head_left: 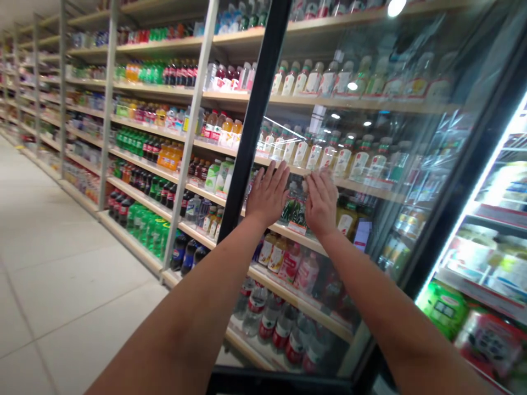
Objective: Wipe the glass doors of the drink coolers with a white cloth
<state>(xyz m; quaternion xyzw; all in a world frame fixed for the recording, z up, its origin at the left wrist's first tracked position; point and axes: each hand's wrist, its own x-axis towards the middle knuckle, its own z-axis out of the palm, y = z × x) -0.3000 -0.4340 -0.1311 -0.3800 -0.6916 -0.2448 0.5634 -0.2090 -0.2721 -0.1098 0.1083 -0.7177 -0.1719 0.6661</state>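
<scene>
Aisle floor (pixel 61 263) at left. Drink shelves (pixel 144 137) run along it, packed with bottles. The glass door (pixel 391 164) stands swung out from the cooler, its black frame edge (pixel 251 126) just left of your hands. Your left hand (pixel 267 195) is flat on the glass, fingers spread, gripping nothing. Your right hand (pixel 321 203) is just beside it, also flat and spread. Probably best: push with palms, not fingertips, even pressure from both, slow so the door doesn't slam. Lit cooler shelves (pixel 494 247) at right, products blurred.
</scene>
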